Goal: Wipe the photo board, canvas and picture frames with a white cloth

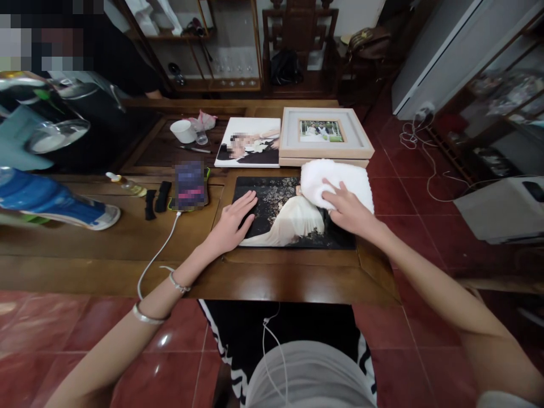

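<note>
A dark photo print [293, 218] showing a white dress lies flat on the wooden table [127, 238] in front of me. My left hand [233, 222] rests flat on the print's left edge, fingers stretched out. My right hand [347, 208] presses down on a white cloth [335, 181] that covers the print's upper right corner, fingers spread over it.
Behind the print lie a second photo canvas [250, 143] and a framed photo [323, 133]. A phone [190, 186] with a white cable, a small bottle [127, 184], a white cup [183, 131] and a blue bottle [51, 201] sit to the left. Another person stands at top left.
</note>
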Tool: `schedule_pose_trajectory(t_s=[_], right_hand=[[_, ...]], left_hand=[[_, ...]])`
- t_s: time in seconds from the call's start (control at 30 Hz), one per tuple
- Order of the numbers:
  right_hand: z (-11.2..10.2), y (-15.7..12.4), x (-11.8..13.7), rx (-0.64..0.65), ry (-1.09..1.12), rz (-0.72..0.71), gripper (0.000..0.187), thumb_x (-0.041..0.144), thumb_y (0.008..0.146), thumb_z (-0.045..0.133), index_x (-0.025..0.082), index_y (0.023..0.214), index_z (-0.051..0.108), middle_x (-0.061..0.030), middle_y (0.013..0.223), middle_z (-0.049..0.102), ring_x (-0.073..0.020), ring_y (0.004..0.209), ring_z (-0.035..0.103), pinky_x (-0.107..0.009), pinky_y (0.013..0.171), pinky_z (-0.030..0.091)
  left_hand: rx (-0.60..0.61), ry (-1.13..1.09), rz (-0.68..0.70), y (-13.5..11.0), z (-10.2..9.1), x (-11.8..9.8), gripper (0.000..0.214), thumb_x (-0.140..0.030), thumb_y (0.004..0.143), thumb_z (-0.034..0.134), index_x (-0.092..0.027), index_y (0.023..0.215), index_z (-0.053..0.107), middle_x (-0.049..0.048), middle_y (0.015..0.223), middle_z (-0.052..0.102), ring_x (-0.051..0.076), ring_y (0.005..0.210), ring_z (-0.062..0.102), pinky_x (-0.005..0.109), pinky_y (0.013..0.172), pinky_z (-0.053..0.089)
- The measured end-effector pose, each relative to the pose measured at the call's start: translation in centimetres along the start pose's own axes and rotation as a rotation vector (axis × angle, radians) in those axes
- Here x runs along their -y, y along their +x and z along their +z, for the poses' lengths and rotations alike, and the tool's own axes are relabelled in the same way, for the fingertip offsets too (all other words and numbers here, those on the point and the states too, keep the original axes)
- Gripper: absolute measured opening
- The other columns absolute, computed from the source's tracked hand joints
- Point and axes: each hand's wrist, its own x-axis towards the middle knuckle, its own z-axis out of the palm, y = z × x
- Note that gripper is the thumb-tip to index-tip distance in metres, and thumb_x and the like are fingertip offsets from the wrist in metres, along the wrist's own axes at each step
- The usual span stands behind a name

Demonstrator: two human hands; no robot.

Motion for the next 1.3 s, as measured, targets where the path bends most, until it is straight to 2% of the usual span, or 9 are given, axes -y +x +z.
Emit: schedule_pose_trajectory(t_s=[0.07, 0.2, 0.3, 0.43, 0.6, 0.8, 0.9, 1.17, 1.3], right_hand=[[0.6, -2.8, 1.9, 0.008, 0.005, -0.022, 0.038, -0.002, 0.065, 0.041, 0.018, 0.094, 0.056, -0.0204, 0.141, 0.052, -0.0334, 0.144, 0.03, -0.065, 0.113, 0.026], [0.8, -8.4, 6.2, 0.082, 0.043, -0.144, 0.038, -0.005, 0.062, 0.043, 0.018, 0.087, 0.061, -0.017, 0.149, 0.046, -0.034, 0.147, 0.023, -0.068, 0.115, 0.022], [0.5, -10.4, 8.1, 0.163, 0.073, -0.236, 0.042, -0.007, 0.058, 0.043, 0.019, 0.084, 0.063, -0.0104, 0.149, 0.048, -0.0323, 0.147, 0.022, -0.068, 0.116, 0.02], [0.1, -9.1, 7.3, 0.198, 0.081, -0.241, 0.043, -0.007, 0.059, 0.043, 0.019, 0.087, 0.062, -0.0126, 0.147, 0.049, -0.0284, 0.147, 0.025, -0.061, 0.118, 0.023], [-0.2, -3.2, 2.6, 0.116, 0.044, -0.137, 0.042, -0.003, 0.064, 0.041, 0.02, 0.096, 0.057, -0.0162, 0.14, 0.056, -0.0285, 0.143, 0.034, -0.06, 0.115, 0.028], [0.2, 2.5, 0.0, 0.037, -0.024, -0.016, 0.037, 0.0, 0.068, 0.041, 0.018, 0.097, 0.056, -0.019, 0.122, 0.065, -0.0382, 0.139, 0.039, -0.063, 0.106, 0.034], [1.1, 1.1, 1.5, 0.01, -0.047, -0.002, 0.041, -0.002, 0.067, 0.043, 0.017, 0.101, 0.057, -0.0207, 0.138, 0.055, -0.038, 0.143, 0.032, -0.067, 0.11, 0.028], [1.8, -8.5, 8.6, 0.11, 0.025, -0.205, 0.041, -0.005, 0.063, 0.043, 0.017, 0.091, 0.063, -0.015, 0.151, 0.044, -0.0384, 0.146, 0.02, -0.072, 0.113, 0.021], [1.6, -9.0, 9.2, 0.141, 0.041, -0.21, 0.04, -0.004, 0.062, 0.045, 0.018, 0.09, 0.063, -0.0128, 0.15, 0.046, -0.0354, 0.146, 0.024, -0.069, 0.115, 0.022]], left_hand=[[-0.002, -0.001, -0.003, 0.0, 0.0, -0.1, 0.046, -0.036, 0.101, 0.036, -0.022, 0.145, 0.044, 0.0132, 0.153, 0.041, 0.027, 0.144, 0.033, 0.057, 0.112, 0.031], [0.0, 0.006, 0.001, 0.1, -0.1, -0.2, 0.047, -0.037, 0.101, 0.036, -0.021, 0.144, 0.044, 0.0134, 0.152, 0.042, 0.027, 0.144, 0.033, 0.056, 0.113, 0.031], [0.006, 0.012, 0.007, 0.1, -0.2, -0.2, 0.047, -0.037, 0.101, 0.036, -0.021, 0.144, 0.044, 0.0136, 0.153, 0.04, 0.027, 0.144, 0.033, 0.055, 0.113, 0.031], [0.016, 0.022, 0.016, 0.1, -0.3, -0.1, 0.047, -0.036, 0.101, 0.036, -0.019, 0.144, 0.044, 0.0148, 0.153, 0.04, 0.027, 0.144, 0.033, 0.056, 0.112, 0.031], [0.024, 0.018, 0.024, 0.1, -0.4, -0.1, 0.047, -0.036, 0.101, 0.036, -0.019, 0.145, 0.043, 0.0145, 0.153, 0.039, 0.027, 0.145, 0.032, 0.056, 0.113, 0.031], [0.023, 0.013, 0.012, 0.1, -0.3, -0.1, 0.047, -0.036, 0.101, 0.036, -0.02, 0.145, 0.043, 0.0145, 0.153, 0.04, 0.027, 0.145, 0.032, 0.056, 0.113, 0.03], [0.022, 0.012, 0.006, 0.1, -0.3, -0.1, 0.047, -0.036, 0.101, 0.036, -0.021, 0.145, 0.043, 0.014, 0.153, 0.04, 0.027, 0.145, 0.032, 0.056, 0.113, 0.03], [0.014, 0.005, 0.011, 0.0, -0.2, -0.1, 0.047, -0.036, 0.101, 0.037, -0.021, 0.145, 0.043, 0.0142, 0.153, 0.04, 0.027, 0.144, 0.033, 0.056, 0.113, 0.031], [0.022, 0.008, 0.01, 0.1, -0.3, -0.2, 0.047, -0.036, 0.101, 0.036, -0.021, 0.145, 0.043, 0.0138, 0.154, 0.039, 0.028, 0.145, 0.032, 0.057, 0.112, 0.031]])
